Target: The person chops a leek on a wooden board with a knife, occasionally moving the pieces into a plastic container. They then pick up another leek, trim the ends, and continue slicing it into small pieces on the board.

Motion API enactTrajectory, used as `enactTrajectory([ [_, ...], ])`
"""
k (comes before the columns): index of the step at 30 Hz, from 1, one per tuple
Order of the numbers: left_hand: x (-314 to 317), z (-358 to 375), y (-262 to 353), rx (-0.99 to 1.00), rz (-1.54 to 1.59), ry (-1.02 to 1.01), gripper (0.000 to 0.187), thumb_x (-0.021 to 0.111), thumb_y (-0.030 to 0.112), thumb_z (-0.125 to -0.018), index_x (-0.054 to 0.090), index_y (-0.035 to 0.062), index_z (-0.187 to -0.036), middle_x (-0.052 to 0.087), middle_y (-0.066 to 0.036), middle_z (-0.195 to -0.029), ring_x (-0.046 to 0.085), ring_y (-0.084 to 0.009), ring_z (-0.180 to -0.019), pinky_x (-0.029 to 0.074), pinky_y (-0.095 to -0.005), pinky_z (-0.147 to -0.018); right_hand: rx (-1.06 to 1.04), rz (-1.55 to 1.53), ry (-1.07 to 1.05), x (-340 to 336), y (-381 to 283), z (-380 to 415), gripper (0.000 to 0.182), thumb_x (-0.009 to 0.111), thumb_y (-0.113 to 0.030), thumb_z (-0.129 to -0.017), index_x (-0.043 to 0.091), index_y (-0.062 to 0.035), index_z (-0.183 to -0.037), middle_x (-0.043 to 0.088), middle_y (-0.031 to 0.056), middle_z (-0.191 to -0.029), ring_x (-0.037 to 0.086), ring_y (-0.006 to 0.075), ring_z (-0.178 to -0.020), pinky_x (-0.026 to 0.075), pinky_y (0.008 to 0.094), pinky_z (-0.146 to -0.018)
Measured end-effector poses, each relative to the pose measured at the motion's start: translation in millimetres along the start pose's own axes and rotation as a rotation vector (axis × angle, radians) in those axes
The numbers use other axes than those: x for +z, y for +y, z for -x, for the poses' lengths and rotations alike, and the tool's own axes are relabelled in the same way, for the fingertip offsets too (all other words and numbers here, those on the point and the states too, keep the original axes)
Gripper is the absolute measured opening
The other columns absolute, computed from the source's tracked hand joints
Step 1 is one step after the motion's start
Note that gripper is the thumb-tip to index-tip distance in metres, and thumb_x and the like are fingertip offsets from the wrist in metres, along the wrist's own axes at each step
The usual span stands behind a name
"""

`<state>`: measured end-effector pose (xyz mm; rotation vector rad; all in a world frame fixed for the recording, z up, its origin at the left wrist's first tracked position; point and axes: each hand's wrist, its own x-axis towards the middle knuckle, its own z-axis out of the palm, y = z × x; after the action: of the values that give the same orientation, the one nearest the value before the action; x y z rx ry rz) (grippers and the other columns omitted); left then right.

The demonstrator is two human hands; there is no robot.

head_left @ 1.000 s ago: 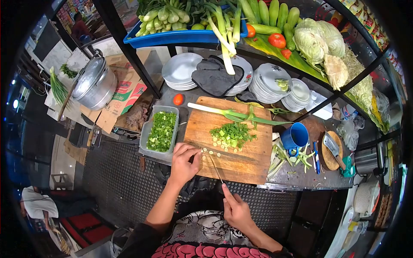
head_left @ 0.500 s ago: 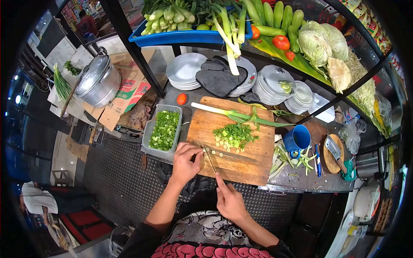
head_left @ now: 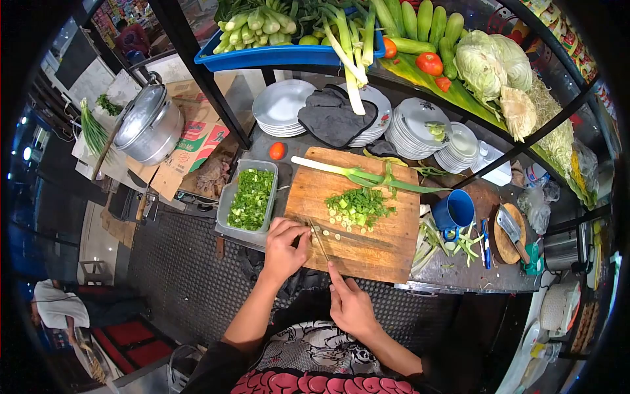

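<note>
My right hand [head_left: 354,307] is closed round the handle of a knife [head_left: 320,243], its thin blade pointing away from me over the near left part of the wooden cutting board [head_left: 387,253]. Left of the blade, the fingers of my left hand [head_left: 285,246] are pinched together at the board's edge; what they hold is mostly hidden. Small pale round slices [head_left: 346,228] lie beside the blade, next to a heap of chopped green leaves [head_left: 361,203]. Across the far side of the board lies a whole leek [head_left: 328,167]. A clear plastic container [head_left: 226,203] of chopped greens stands to the left.
Stacked plates [head_left: 279,108], a dark cloth [head_left: 335,118] and a tomato [head_left: 277,151] sit behind the board. To the right are a blue mug [head_left: 454,211], trimmings [head_left: 430,243] and a cleaver [head_left: 506,226]. Above hangs a shelf with a blue tray [head_left: 262,60] and cabbages [head_left: 482,65].
</note>
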<state>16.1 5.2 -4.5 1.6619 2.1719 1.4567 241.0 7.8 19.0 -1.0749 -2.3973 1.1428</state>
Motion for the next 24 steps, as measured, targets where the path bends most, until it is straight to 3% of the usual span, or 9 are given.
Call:
enactTrajectory([
  [3, 0.2, 0.4, -0.9, -0.004, 0.006, 0.001, 0.012, 0.081, -0.005, -0.079, 0.080, -0.0005, -0.090, 0.075, -0.013, -0.090, 0.067, -0.0320, -0.090, 0.055, -0.0410, -0.081, -0.015, 0.024, -0.022, 1.5, 4.2, -3.8, 0.075, 0.061, -0.011, -0.099, 0.035, -0.0201, -0.168, 0.065, 0.0268, -0.093, 0.068, 0.0462, -0.069, 0.059, 0.0544, -0.065],
  [12, -0.1, -0.1, -1.0, -0.014, 0.016, -0.004, 0.013, 0.082, -0.006, -0.079, 0.080, -0.0009, -0.090, 0.076, -0.013, -0.091, 0.067, -0.0319, -0.089, 0.055, -0.0404, -0.081, -0.046, -0.012, 0.005, 1.2, 4.2, -7.2, 0.073, 0.059, -0.011, -0.100, 0.036, -0.0195, -0.168, 0.066, 0.0299, -0.100, 0.070, 0.0487, -0.073, 0.060, 0.0547, -0.069],
  [24, -0.2, -0.6, 0.5, -0.031, 0.035, 0.005, 0.012, 0.080, -0.005, -0.079, 0.081, -0.0003, -0.090, 0.074, -0.012, -0.088, 0.065, -0.0328, -0.088, 0.054, -0.0413, -0.081, -0.043, -0.019, 0.003, 4.3, 4.8, -8.5, 0.073, 0.060, -0.011, -0.099, 0.038, -0.0196, -0.167, 0.066, 0.0291, -0.098, 0.070, 0.0475, -0.070, 0.060, 0.0545, -0.066],
])
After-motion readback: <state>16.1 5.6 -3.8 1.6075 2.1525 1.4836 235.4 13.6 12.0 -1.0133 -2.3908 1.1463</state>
